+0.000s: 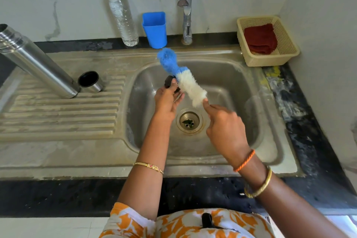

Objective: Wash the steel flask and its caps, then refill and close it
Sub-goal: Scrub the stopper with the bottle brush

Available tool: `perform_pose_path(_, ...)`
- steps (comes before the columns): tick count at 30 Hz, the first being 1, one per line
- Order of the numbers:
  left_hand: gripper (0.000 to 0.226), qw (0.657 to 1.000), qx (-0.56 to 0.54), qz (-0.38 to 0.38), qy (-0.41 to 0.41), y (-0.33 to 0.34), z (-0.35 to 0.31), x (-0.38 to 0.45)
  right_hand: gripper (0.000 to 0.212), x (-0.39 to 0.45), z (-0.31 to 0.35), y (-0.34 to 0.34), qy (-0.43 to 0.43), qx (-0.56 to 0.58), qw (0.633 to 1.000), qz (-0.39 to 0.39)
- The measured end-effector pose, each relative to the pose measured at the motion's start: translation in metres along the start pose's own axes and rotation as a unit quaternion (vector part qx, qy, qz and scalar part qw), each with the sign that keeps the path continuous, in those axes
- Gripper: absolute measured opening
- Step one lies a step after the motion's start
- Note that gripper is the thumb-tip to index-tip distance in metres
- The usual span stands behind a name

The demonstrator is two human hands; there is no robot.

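Observation:
The steel flask [36, 62] stands open on the sink's ribbed drainboard [58, 114] at the left. Beside its base sits the steel outer cap [90, 81], mouth up. Over the sink basin [222, 87], my left hand [167, 100] grips a small dark inner cap [170, 82]. My right hand [224, 127] holds the handle end of a bottle brush [181, 78] with white and blue bristles. The brush lies against the dark cap.
A tap [186, 7] rises behind the basin. A clear water bottle with a green lid [121, 13] and a blue plastic cup [155, 29] stand at the back. A cream basket [268, 40] holding a red cloth sits at the back right.

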State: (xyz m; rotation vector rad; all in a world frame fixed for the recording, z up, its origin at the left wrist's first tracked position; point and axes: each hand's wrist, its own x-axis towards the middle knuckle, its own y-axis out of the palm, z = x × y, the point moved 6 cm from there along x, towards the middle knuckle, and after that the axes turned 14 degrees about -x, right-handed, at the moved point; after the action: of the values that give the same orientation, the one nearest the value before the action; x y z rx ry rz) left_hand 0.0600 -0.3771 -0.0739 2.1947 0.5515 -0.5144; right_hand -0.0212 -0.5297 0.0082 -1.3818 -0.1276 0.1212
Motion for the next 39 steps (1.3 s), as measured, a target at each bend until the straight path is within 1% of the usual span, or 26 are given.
perform_pose_path(5,0.042,0.998,-0.002,-0.028,0.064,-0.004,-0.015,0.004,0.068,0.018,-0.005,0.008,-0.02,0.063,0.997,-0.027)
perform_pose_path(7,0.04,0.996,-0.017,-0.05,0.077,-0.007,-0.023,0.006,0.065,0.012,-0.005,0.015,-0.046,0.075,0.995,-0.05)
perform_pose_path(9,0.034,0.996,-0.03,-0.061,0.057,-0.012,-0.024,0.009,0.059,0.004,-0.008,0.021,-0.065,0.11,0.989,-0.079)
perform_pose_path(10,0.03,0.997,-0.031,-0.06,0.043,-0.014,-0.022,0.009,0.055,0.003,-0.011,0.022,-0.062,0.132,0.985,-0.092)
perform_pose_path(13,0.023,0.999,-0.013,-0.04,0.029,-0.012,-0.014,0.005,0.044,0.009,-0.025,0.021,-0.011,0.183,0.977,-0.107)
perform_pose_path(17,0.031,0.996,0.056,0.019,0.064,0.001,-0.003,-0.006,0.029,0.024,-0.029,0.012,0.015,0.215,0.969,-0.122)
perform_pose_path(19,0.035,0.992,0.091,0.052,0.069,0.006,0.006,-0.011,0.024,0.033,-0.028,0.012,0.021,0.218,0.969,-0.11)
perform_pose_path(20,0.035,0.991,0.096,0.057,0.068,0.007,0.008,-0.013,0.023,0.035,-0.028,0.014,0.024,0.216,0.971,-0.103)
perform_pose_path(21,0.034,0.993,0.088,0.051,0.067,0.007,0.007,-0.014,0.022,0.034,-0.027,0.015,0.023,0.211,0.972,-0.101)
perform_pose_path(24,0.032,0.998,0.021,-0.005,0.053,-0.001,-0.005,-0.007,0.021,0.019,-0.025,0.018,-0.013,0.184,0.977,-0.102)
perform_pose_path(25,0.032,0.998,0.018,-0.008,0.053,-0.004,-0.009,-0.004,0.022,0.012,-0.024,0.019,-0.022,0.181,0.978,-0.1)
perform_pose_path(27,0.032,0.996,0.058,0.027,0.057,-0.005,-0.014,-0.003,0.023,0.009,-0.025,0.016,-0.019,0.185,0.976,-0.108)
perform_pose_path(29,0.034,0.989,0.1,0.097,0.052,0.001,-0.012,-0.009,0.025,0.021,-0.03,0.008,0.0,0.182,0.976,-0.122)
perform_pose_path(30,0.035,0.985,0.107,0.13,0.046,0.004,-0.01,-0.012,0.026,0.032,-0.033,0.006,0.013,0.191,0.976,-0.108)
perform_pose_path(31,0.035,0.982,0.104,0.156,0.037,0.005,-0.008,-0.016,0.026,0.044,-0.037,0.005,0.023,0.213,0.974,-0.074)
perform_pose_path(33,0.034,0.978,0.069,0.198,0.01,0.005,-0.007,-0.019,0.024,0.065,-0.042,0.006,0.027,0.274,0.961,0.017)
perform_pose_path(34,0.033,0.975,0.042,0.217,-0.006,0.005,-0.008,-0.02,0.023,0.071,-0.044,0.008,0.028,0.306,0.95,0.051)
perform_pose_path(36,0.034,0.969,-0.018,0.245,-0.035,0.004,-0.011,-0.024,0.023,0.074,-0.048,0.011,0.042,0.384,0.918,0.093)
perform_pose_path(39,0.037,0.964,-0.094,0.246,-0.048,0.005,-0.013,-0.028,0.026,0.065,-0.042,0.02,0.061,0.509,0.848,0.133)
